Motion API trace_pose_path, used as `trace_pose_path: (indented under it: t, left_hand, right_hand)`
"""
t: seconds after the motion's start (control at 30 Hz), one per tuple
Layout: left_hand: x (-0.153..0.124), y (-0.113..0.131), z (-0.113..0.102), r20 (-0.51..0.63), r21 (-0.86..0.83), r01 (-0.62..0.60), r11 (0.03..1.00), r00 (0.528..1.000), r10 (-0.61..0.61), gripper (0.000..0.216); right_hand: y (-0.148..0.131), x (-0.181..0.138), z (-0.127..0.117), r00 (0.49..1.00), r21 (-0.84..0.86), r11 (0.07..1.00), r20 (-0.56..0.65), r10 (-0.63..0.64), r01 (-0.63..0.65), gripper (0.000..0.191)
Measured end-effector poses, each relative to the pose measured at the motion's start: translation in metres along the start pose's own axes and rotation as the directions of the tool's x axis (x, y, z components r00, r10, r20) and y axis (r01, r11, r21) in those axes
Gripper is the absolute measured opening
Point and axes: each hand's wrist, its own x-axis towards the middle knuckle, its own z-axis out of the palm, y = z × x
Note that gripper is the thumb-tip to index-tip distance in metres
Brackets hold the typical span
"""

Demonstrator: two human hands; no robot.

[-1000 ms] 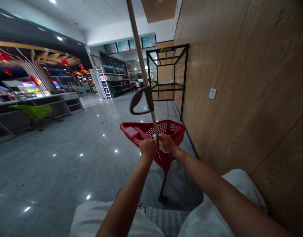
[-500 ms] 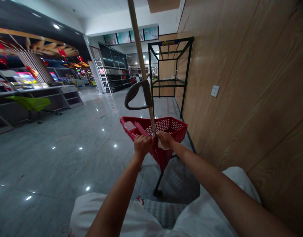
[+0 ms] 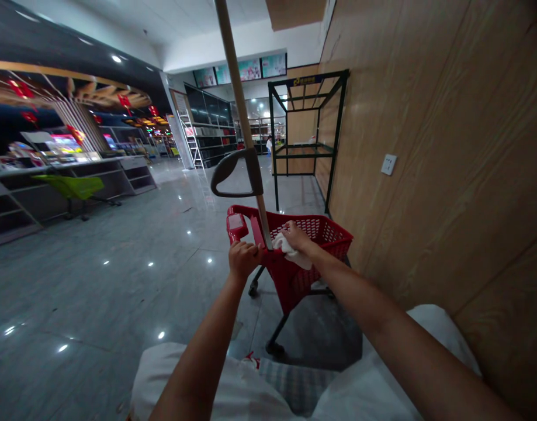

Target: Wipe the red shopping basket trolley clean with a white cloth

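Note:
A red plastic shopping cart (image 3: 283,286) with a perforated basket stands in front of me, its dark legs and casters on the floor. From its near part rises a long pale pole (image 3: 235,82), tilted left at the top, with a grey loop handle (image 3: 256,172) partway up. My left hand (image 3: 243,259) is closed around the cart's red handle bar, left of the pole's base. Just right of the pole, my right hand (image 3: 297,237) grips a white cloth (image 3: 294,254) that lies against the cart's near rim. Its fingertips are partly hidden by the cloth.
A wood-panelled wall (image 3: 426,146) with a socket (image 3: 388,164) runs along my right. Ahead stands a dark metal rack frame (image 3: 333,146). Left are a counter (image 3: 132,175) and a green cart (image 3: 78,187); a stepladder (image 3: 193,143) and a distant person (image 3: 269,144) are farther back.
My right hand has slid right and slightly up with the cloth, more of which now shows. The basket appears farther right, and the pole's lower end has shifted left. My left hand keeps its grip.

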Motion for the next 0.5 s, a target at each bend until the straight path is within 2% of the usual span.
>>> trace_pose_path:
  t: [0.1,0.17,0.23,0.27,0.33,0.37,0.43,0.5]
  left_hand:
    - [0.000,-0.003,0.001,0.023,-0.006,0.003,1.000,1.000,-0.003,0.042]
    - [0.000,-0.005,0.001,0.061,-0.014,0.020,1.000,0.998,-0.019,0.043]
    - [-0.001,-0.006,0.001,0.102,-0.026,0.038,0.999,0.994,-0.035,0.044]
    - [0.000,-0.007,0.002,0.119,-0.033,0.047,0.998,0.992,-0.043,0.044]
    - [0.000,-0.007,0.002,0.144,-0.049,0.071,0.996,0.988,-0.063,0.044]
    - [0.000,-0.007,0.002,0.153,-0.056,0.082,0.995,0.986,-0.073,0.044]
    - [0.001,-0.006,0.002,0.159,-0.062,0.100,0.993,0.983,-0.089,0.043]
    - [0.001,-0.004,0.003,0.160,-0.058,0.106,0.993,0.982,-0.096,0.044]
  right_hand:
    - [-0.019,-0.006,0.006,0.996,0.119,0.993,-0.087,0.032,-0.021,0.031]
    - [-0.019,-0.019,0.010,0.999,0.215,0.977,-0.034,0.017,-0.009,0.043]
    - [-0.009,-0.034,0.009,0.995,0.319,0.945,0.032,-0.089,0.075,0.047]
    - [-0.002,-0.041,0.007,0.983,0.365,0.918,0.043,-0.179,0.151,0.043]
    - [0.015,-0.050,0.001,0.926,0.422,0.848,0.047,-0.374,0.321,0.036]
    - [0.023,-0.053,-0.002,0.894,0.428,0.819,0.053,-0.444,0.382,0.039]
    - [0.031,-0.053,-0.007,0.861,0.399,0.807,0.079,-0.502,0.434,0.046]
    - [0.028,-0.051,-0.008,0.858,0.348,0.826,0.102,-0.504,0.444,0.042]
